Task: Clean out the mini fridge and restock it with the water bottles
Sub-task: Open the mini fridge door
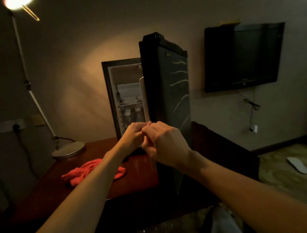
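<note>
The black mini fridge point(108, 94) stands on a dark wooden desk point(136, 181), and its door point(173, 95) is swung open to the right. Two water bottles point(132, 114) stand upright on the lower shelf inside; the upper shelf holds dim shapes that I cannot make out. My left hand point(132, 135) and my right hand point(164, 143) meet in front of the fridge opening, fingers curled and touching each other. Whether anything sits between the fingers is hidden. A red cloth point(79, 175) lies crumpled on the desk under my left forearm.
A desk lamp with a round metal base point(68, 150) stands at the back left, lit. A dark TV point(242, 57) hangs on the right wall. A white flat object point(298, 164) lies on the floor. Something in clear plastic wrap point(160, 232) lies low in front of me.
</note>
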### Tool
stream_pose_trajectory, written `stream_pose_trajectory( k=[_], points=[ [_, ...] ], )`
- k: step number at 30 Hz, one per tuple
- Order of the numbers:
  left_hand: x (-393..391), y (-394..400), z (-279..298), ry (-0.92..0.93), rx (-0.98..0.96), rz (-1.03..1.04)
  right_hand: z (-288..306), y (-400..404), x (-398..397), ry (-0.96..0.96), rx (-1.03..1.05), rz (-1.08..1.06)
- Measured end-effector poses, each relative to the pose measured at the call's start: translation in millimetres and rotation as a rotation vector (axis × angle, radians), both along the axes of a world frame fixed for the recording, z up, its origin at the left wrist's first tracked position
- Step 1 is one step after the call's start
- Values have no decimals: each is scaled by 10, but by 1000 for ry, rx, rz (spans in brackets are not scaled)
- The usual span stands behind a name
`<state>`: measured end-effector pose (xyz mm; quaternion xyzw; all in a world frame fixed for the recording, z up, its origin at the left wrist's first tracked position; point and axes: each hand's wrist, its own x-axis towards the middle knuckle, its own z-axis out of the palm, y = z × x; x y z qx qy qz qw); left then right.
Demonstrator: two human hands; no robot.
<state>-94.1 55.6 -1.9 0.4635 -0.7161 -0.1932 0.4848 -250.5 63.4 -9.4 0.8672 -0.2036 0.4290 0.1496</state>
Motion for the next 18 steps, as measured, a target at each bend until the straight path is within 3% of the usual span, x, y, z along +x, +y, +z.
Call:
stream_pose_trajectory(
  k=[7, 18],
  points=[
    [-617, -210, 15, -228, 60, -84, -104, 50, -689, -46, -4, -146],
    [-1201, -555, -77, -36, 87, -181, -130, -176, -1524, -140, -22, -389]
  ],
)
